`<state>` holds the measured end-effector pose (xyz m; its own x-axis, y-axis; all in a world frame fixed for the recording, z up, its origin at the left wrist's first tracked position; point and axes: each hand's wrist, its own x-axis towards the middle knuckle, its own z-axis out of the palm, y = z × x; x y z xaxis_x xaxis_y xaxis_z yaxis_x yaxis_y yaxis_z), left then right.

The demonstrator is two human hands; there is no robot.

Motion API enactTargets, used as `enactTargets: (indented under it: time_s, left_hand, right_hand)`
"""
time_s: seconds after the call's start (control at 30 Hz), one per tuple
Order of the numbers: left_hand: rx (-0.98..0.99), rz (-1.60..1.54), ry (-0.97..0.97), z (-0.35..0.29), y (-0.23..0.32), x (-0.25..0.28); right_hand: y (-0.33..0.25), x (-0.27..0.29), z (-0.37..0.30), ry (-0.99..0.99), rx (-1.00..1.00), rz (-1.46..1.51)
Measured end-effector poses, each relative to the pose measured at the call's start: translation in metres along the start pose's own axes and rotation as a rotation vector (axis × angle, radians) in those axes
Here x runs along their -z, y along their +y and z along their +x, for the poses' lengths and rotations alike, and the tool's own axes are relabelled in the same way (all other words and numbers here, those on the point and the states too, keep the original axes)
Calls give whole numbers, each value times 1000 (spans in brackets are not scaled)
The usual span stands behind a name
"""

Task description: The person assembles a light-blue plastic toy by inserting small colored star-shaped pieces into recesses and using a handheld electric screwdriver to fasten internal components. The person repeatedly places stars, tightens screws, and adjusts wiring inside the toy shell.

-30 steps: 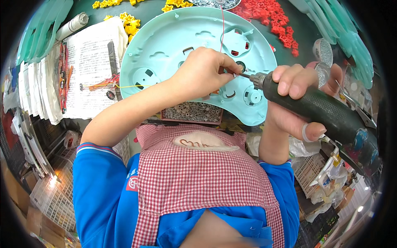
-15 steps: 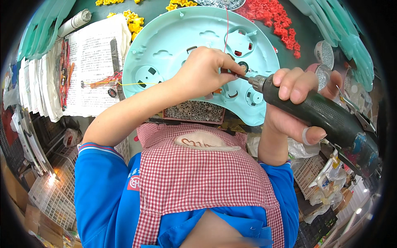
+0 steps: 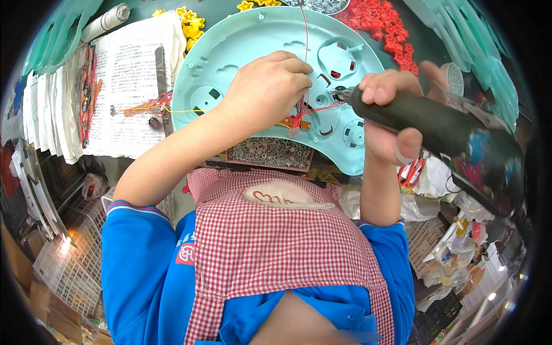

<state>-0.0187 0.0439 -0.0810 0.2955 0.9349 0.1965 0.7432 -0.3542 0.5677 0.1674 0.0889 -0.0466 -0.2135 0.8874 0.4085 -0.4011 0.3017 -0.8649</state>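
My right hand (image 3: 388, 95) is wrapped round a black power screwdriver (image 3: 437, 123). Its tip points left and down at a small round part inside the turquoise plastic shell (image 3: 261, 37). Over the middle of that shell is my left hand (image 3: 265, 86), fingers bent and pressed together; whatever they pinch is hidden. A thin red wire (image 3: 306, 43) runs down from the shell's far rim past my left fingertips. Below those fingertips, red wires (image 3: 297, 119) bunch beside an orange strip and lead toward the round part.
Printed sheets (image 3: 135, 86) with wired parts lie at the left. Yellow star pieces (image 3: 192, 29) and a red heap (image 3: 374, 26) sit behind the shell. A tray of small metal parts (image 3: 270, 154) stands at the near edge. Turquoise pieces (image 3: 460, 46) are stacked far right; red-handled scissors (image 3: 411, 172) lie right.
My left hand has drawn back to the left, away from the screwdriver's tip. The screwdriver has swung and its tip now sits over the round part. More red wires show.
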Motion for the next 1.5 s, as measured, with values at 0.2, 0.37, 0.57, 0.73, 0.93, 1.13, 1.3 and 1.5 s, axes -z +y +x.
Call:
enactTargets:
  time_s: [0.2,0.37,0.57,0.73,0.93,1.13,1.3,1.5]
  left_hand:
    - [12,-37,-20,-2,-4,0]
    - [-232,109,186,2,-1,13]
    - [-287,487,-60,3,1,41]
    - [88,221,-87,-32,4,76]
    - [97,-312,13,-36,-1,52]
    - [637,-1232,8,-23,10,17]
    - [599,-1143,-149,-14,6,9]
    - [124,-442,7,-33,0,9]
  right_hand:
    - [9,14,8,-148,-29,-18]
    - [-48,47,4,133,101,332]
    - [-38,105,-22,504,182,-442]
    - [-43,112,-51,846,497,-1209]
    - [-20,0,-45,-270,128,-932]
    - [8,-27,-40,-318,-394,-805]
    - [8,6,-7,-440,409,-1053]
    - [35,2,23,-667,497,-1023]
